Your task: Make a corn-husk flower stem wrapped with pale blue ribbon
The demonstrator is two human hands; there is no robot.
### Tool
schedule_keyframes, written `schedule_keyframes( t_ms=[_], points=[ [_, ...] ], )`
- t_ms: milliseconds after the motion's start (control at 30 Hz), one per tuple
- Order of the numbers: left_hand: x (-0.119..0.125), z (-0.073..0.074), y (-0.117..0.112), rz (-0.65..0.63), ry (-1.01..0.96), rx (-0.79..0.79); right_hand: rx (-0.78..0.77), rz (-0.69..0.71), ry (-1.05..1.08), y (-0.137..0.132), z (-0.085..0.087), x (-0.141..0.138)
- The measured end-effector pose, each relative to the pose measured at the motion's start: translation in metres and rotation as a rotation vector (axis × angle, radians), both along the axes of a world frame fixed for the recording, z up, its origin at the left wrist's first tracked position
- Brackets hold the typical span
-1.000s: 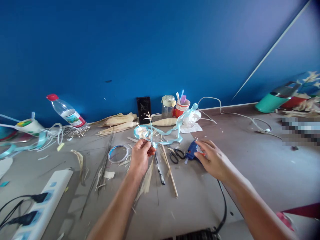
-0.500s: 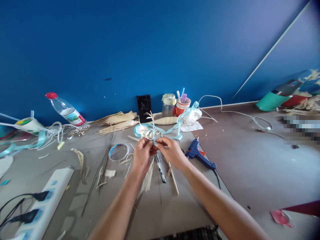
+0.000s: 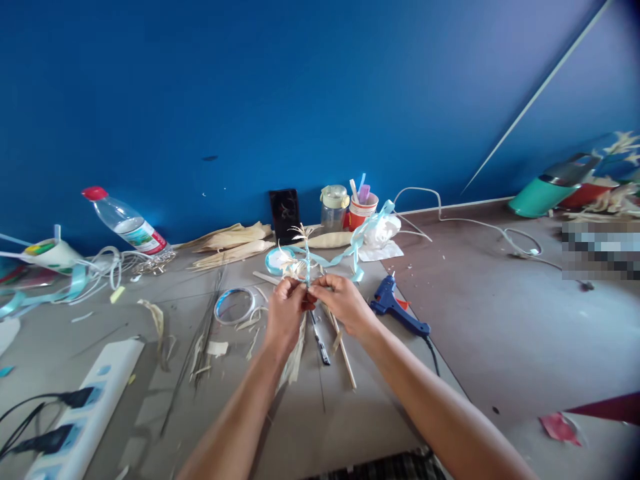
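Between my two hands stands a thin stem wrapped in light blue tape [image 3: 307, 263], with a pale, frayed husk tip. My left hand [image 3: 287, 310] pinches its lower part from the left. From the right, the thumb and fingers of my right hand [image 3: 345, 303] close on the same spot; the tips partly hide the wrapping. Just behind the stem lies a roll of light blue ribbon [image 3: 274, 261], its loose ribbon [image 3: 330, 261] trailing right. Below my hands lie a pen [image 3: 320, 339] and a wooden stick [image 3: 346, 360].
A blue glue gun [image 3: 400, 307] lies right of my hands. Left are a tape roll [image 3: 235, 307], thin wires [image 3: 200, 333] and a power strip [image 3: 90, 413]. Along the wall stand corn husks [image 3: 230, 240], a phone [image 3: 285, 217], a jar [image 3: 334, 208], a paper cup [image 3: 361, 213] and a bottle [image 3: 130, 223].
The view has shifted slightly, so the things on the table sit a little further left. My hands remain pinched on the stem, with only slight finger movement.
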State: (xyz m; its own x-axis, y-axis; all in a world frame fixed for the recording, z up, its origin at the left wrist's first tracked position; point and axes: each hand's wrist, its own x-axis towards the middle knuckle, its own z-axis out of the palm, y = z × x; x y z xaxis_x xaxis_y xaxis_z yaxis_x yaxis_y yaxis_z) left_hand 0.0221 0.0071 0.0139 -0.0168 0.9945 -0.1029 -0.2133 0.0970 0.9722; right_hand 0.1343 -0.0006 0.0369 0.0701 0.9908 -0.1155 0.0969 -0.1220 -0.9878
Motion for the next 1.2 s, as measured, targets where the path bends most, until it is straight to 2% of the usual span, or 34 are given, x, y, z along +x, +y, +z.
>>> schedule_keyframes(
  t_ms=[233,500,600,700,833,1000,1200],
  points=[
    [0.000,0.002,-0.001,-0.006,0.005,0.000,-0.129,0.038,0.190,0.006,-0.009,0.003],
    [0.001,0.001,-0.001,-0.003,0.001,-0.025,-0.104,0.015,0.226,0.004,-0.008,0.000],
    [0.001,0.001,-0.002,-0.012,0.004,-0.025,-0.029,0.000,0.115,0.001,-0.007,-0.001],
    [0.001,0.002,-0.002,-0.010,0.004,-0.022,0.072,-0.008,-0.099,-0.001,-0.005,0.000],
    [0.001,0.004,-0.001,-0.007,0.016,-0.007,0.134,-0.009,-0.296,-0.005,-0.002,0.001],
    [-0.002,0.008,0.000,0.030,0.194,0.085,0.207,-0.035,-0.424,-0.010,-0.003,-0.002],
    [-0.002,0.005,0.004,-0.010,0.046,0.041,0.298,-0.080,-0.603,-0.013,-0.006,-0.008]
  ],
)
